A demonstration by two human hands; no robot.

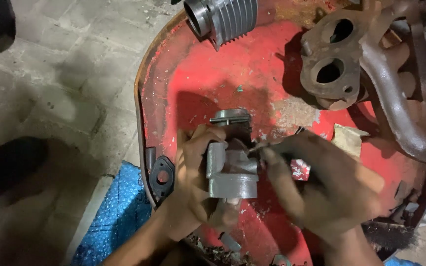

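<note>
While the left hand [191, 182] grips a grey metal part [231, 170], the right hand [321, 187] pinches a thin tool [258, 146] over the red tray [252, 69]

The round metal tray [252, 64] is bright red with chipped pale patches and a rust-brown rim, and the small cast part [230, 170] on it is dull silver-grey. The finned cylinder [223, 19] is grey with parallel ribs, the two-holed manifold [366, 64] rusty brown, the gasket [161, 178] black. Blue bubble wrap [117, 216] lies on the mottled grey floor [65, 74].
</note>
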